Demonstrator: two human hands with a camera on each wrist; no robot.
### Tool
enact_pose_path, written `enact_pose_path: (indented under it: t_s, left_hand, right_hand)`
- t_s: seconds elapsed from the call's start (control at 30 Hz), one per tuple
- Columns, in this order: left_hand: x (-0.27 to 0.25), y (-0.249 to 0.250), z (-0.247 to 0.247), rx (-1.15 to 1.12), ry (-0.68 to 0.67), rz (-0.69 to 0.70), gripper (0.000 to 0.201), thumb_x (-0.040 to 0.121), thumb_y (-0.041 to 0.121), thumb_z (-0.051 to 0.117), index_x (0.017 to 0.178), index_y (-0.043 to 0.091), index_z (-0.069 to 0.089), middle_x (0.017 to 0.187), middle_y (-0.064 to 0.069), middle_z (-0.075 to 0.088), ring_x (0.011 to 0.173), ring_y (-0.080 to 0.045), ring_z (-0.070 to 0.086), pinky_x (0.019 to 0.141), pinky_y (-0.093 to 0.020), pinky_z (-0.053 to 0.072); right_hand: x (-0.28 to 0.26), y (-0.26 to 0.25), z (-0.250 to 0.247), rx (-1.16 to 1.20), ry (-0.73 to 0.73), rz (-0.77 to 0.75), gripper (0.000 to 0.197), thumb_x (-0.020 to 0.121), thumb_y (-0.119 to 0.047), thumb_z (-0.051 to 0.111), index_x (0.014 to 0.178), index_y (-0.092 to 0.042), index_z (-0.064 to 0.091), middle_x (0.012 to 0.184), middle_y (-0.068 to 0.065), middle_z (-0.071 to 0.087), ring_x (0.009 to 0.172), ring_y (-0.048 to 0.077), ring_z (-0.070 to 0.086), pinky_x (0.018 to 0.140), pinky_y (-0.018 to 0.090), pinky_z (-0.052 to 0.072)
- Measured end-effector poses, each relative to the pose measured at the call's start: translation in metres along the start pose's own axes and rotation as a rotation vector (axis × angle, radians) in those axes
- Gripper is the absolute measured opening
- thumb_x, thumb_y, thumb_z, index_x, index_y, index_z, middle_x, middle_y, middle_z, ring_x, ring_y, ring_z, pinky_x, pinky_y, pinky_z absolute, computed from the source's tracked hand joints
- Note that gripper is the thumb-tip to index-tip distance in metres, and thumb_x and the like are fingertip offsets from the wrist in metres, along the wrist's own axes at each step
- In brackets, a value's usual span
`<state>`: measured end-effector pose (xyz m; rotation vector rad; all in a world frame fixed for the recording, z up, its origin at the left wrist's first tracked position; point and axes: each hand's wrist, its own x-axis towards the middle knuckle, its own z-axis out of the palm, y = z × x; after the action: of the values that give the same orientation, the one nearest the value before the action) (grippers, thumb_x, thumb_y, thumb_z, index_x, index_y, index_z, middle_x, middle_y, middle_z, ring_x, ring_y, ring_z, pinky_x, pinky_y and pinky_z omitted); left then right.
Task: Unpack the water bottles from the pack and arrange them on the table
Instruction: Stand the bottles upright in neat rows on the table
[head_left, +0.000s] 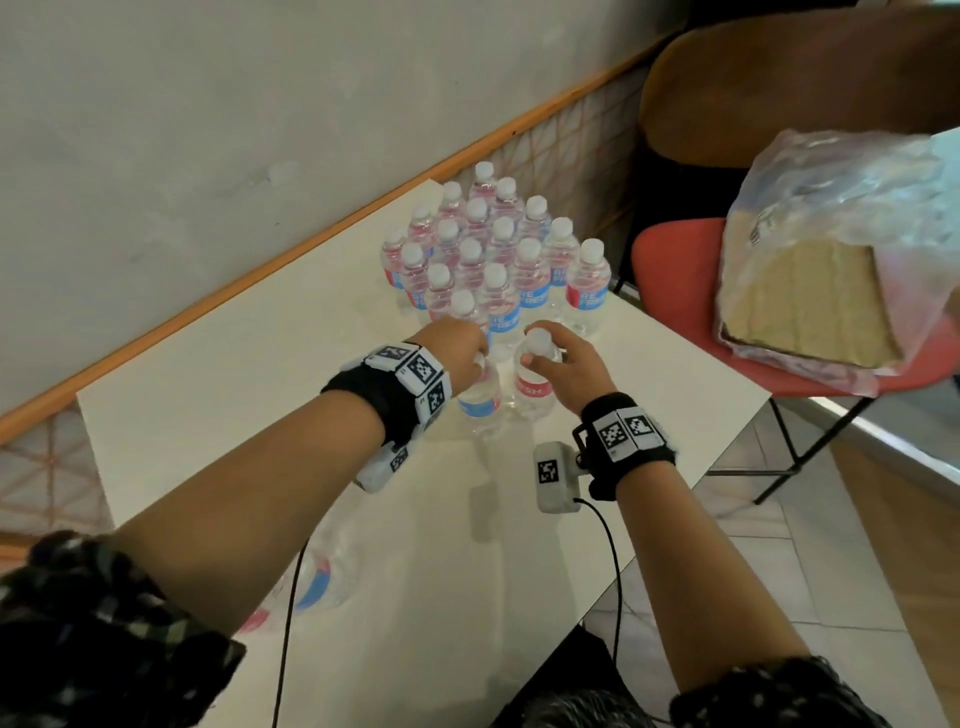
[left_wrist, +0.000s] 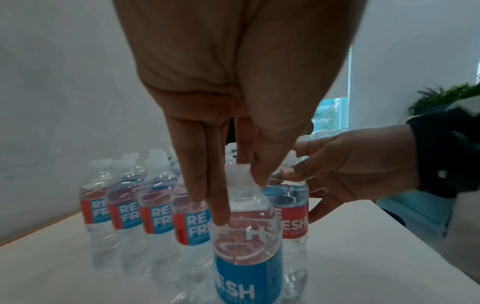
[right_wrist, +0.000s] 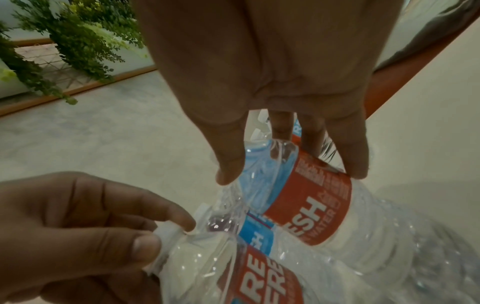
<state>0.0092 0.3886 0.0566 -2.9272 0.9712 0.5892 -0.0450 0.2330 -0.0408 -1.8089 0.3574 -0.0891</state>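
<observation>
Two clear water bottles with red and blue labels stand side by side on the white table (head_left: 234, 415). My left hand (head_left: 470, 358) pinches the white cap of the left bottle (head_left: 480, 397) from above; the left wrist view shows my left hand (left_wrist: 239, 191) on that cap over the bottle (left_wrist: 249, 257). My right hand (head_left: 540, 353) grips the top of the right bottle (head_left: 532, 387), fingers curled round its neck, as my right hand (right_wrist: 291, 174) shows over the bottle (right_wrist: 314, 201). Several upright bottles (head_left: 488, 249) cluster at the table's far corner. The opened plastic pack (head_left: 831, 249) lies on a red chair.
A couple of bottles (head_left: 317, 577) lie on their sides under my left forearm near the table's front. The red chair (head_left: 670, 254) stands right of the table, a brown chair (head_left: 779, 78) behind it. A wall with an orange rail runs along the left.
</observation>
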Motion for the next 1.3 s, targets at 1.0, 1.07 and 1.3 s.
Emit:
enact_pose_path:
  t_s: [1.0, 1.07, 1.3]
  left_hand:
    - [0.046, 0.027, 0.031, -0.412, 0.192, -0.199, 0.04, 0.08, 0.024, 0.07, 0.111, 0.015, 0.048, 0.104, -0.011, 0.062, 0.097, -0.031, 0.057, 0.077, -0.034, 0.042]
    - [0.046, 0.025, 0.031, -0.401, 0.185, -0.198, 0.04, 0.08, 0.027, 0.071, 0.11, 0.015, 0.047, 0.102, -0.009, 0.061, 0.093, -0.029, 0.056, 0.074, -0.033, 0.04]
    - [0.05, 0.037, 0.011, 0.02, 0.091, -0.197, 0.058, 0.084, 0.05, 0.06, 0.13, 0.021, 0.041, 0.122, -0.005, 0.056, 0.107, -0.029, 0.058, 0.078, -0.036, 0.045]
  right_hand:
    - [0.047, 0.089, -0.009, -0.051, 0.015, 0.001, 0.086, 0.065, -0.034, 0.084, 0.137, -0.019, 0.04, 0.127, 0.005, 0.044, 0.117, 0.023, 0.048, 0.104, 0.042, 0.041]
    - [0.045, 0.087, -0.015, 0.015, -0.012, -0.014, 0.073, 0.072, -0.028, 0.08, 0.133, -0.023, 0.04, 0.127, 0.002, 0.052, 0.115, 0.018, 0.051, 0.101, 0.038, 0.041]
    - [0.04, 0.091, -0.032, 0.046, -0.177, -0.004, 0.066, 0.084, -0.017, 0.069, 0.137, -0.027, 0.031, 0.132, -0.01, 0.043, 0.122, 0.005, 0.039, 0.108, 0.036, 0.032]
